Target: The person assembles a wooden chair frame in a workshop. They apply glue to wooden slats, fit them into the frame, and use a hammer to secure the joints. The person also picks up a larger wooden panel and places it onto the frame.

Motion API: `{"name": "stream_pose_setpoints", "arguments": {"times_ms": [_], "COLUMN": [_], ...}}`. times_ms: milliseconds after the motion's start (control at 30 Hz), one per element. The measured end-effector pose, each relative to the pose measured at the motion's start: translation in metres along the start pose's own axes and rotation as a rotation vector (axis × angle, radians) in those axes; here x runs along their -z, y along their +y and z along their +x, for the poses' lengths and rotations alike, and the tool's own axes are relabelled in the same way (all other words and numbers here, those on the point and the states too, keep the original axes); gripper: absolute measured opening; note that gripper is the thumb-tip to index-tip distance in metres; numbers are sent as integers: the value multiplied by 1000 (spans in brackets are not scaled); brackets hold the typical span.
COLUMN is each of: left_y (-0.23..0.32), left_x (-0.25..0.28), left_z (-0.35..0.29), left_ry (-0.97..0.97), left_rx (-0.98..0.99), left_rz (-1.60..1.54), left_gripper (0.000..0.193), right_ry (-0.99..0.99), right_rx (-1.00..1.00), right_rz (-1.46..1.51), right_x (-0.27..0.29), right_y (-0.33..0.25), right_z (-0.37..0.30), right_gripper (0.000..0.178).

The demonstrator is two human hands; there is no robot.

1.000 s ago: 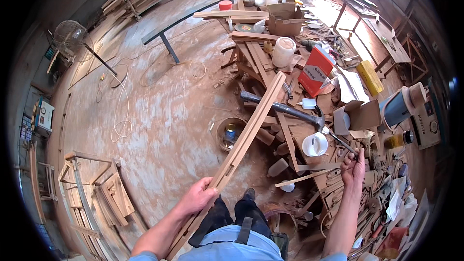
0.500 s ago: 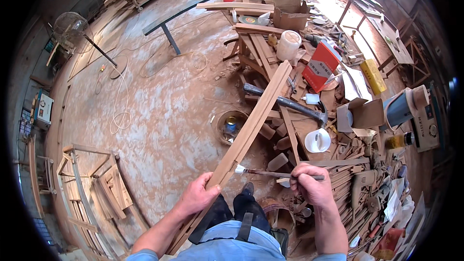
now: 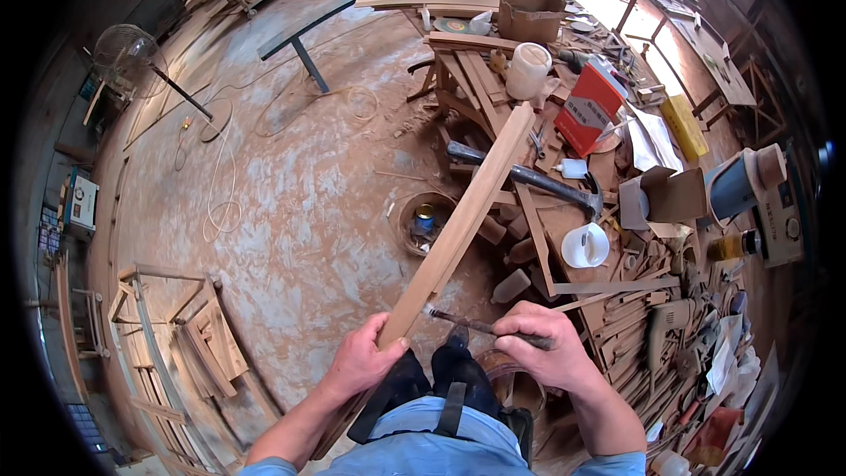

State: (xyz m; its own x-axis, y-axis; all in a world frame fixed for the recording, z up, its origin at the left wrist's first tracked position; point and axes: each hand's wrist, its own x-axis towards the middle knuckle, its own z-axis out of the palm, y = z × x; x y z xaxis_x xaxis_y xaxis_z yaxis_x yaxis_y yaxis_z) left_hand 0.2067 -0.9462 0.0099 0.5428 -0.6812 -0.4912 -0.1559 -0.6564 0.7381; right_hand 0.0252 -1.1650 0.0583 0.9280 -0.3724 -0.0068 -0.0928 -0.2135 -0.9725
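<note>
A long, light-brown wooden board [image 3: 471, 211] slants up from my lap toward the cluttered bench on the right. My left hand [image 3: 366, 354] is wrapped round its lower part. Pinched in my right hand [image 3: 539, 345] is a slim paintbrush [image 3: 476, 324] with a dark handle and pale bristles. Its tip is at the board's right edge, just above my left hand; whether it touches I cannot tell. Beyond the board's middle, a claw hammer [image 3: 538, 181] lies on the bench, and a white plastic cup [image 3: 585, 246] stands near it.
Wood offcuts, a red box [image 3: 588, 110], a white plastic jug [image 3: 529, 70] and an open cardboard box [image 3: 665, 197] crowd the bench. A round bucket [image 3: 405, 227] with a small tin stands on the floor. Wooden frames [image 3: 167, 344] lie left; a fan [image 3: 128, 53] stands far left.
My right hand and the brush have moved left and slightly down toward the board. The board has turned, showing a broader smooth face. My left hand keeps its grip.
</note>
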Motion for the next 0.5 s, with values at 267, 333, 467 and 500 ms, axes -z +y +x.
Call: {"name": "stream_pose_setpoints", "arguments": {"times_ms": [267,333,467,500], "left_y": [-17,-16,-7,-7], "left_x": [-7,-6,-1,0], "left_z": [4,5,8,9], "left_ry": [10,-35,-150,-173], "left_rx": [-34,0,99,117], "left_rz": [-217,-358,-511,-531], "left_gripper": [45,43,41,40], "right_ry": [94,74,73,79], "right_rx": [30,45,67,77], "right_rz": [6,23,51,60], "right_x": [-10,-12,-12,-13], "right_y": [0,3,5,5], "right_z": [-3,-5,-7,-6], "right_gripper": [10,11,14,15]}}
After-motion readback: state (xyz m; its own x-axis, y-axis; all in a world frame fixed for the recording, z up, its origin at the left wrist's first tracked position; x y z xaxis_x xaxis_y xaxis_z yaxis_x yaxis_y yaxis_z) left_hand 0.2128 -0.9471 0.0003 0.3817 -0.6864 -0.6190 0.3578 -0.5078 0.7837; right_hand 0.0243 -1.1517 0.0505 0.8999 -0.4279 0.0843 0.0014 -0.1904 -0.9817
